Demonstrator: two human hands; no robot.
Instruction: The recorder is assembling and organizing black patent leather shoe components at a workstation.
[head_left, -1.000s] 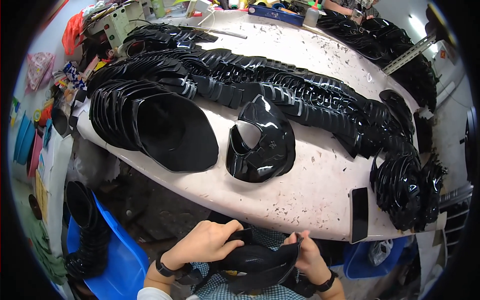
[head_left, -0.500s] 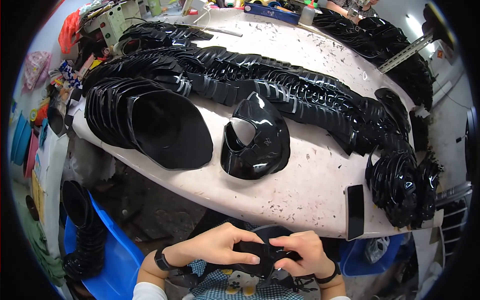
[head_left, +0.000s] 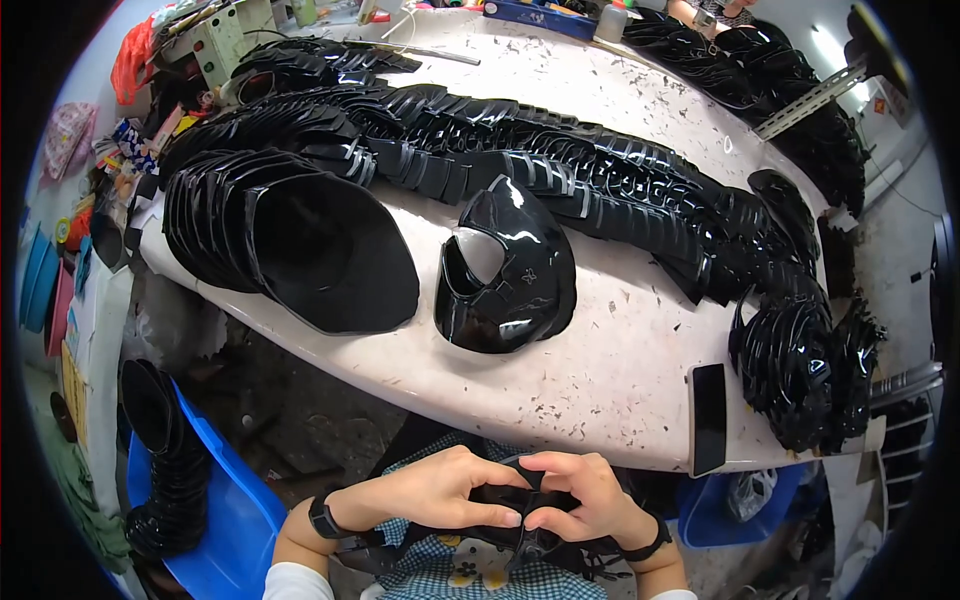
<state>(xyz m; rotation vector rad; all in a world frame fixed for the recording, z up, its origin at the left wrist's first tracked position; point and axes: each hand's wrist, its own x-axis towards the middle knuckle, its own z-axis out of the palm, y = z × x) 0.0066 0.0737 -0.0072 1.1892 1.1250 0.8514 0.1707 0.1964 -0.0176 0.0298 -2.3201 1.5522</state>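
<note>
Near the table's front edge, my left hand (head_left: 440, 488) pinches the left side of a black shoe upper piece (head_left: 502, 496), thumb and forefinger closed on it. My right hand (head_left: 592, 500) grips the same piece from the right, its thumb and forefinger close to the left fingertips. Much of the piece is hidden by the fingers and lies dark over my lap. On the table beyond, a single glossy black shoe upper (head_left: 535, 265) has a rounded opening at its left. To its left a nested stack of black uppers (head_left: 330, 255) lies on its side, dull lining showing.
Long rows of black pieces (head_left: 560, 165) run across the white table (head_left: 600, 390). A phone (head_left: 708, 418) lies near the front right edge, beside more bundled pieces (head_left: 785, 365). A blue chair-like tub (head_left: 235, 490) stands at lower left. Another person (head_left: 715, 14) is at the far side.
My right hand has shifted slightly up and left on the piece, its fingers now nearer my left fingertips. The piece has tilted, with less of its upper part showing.
</note>
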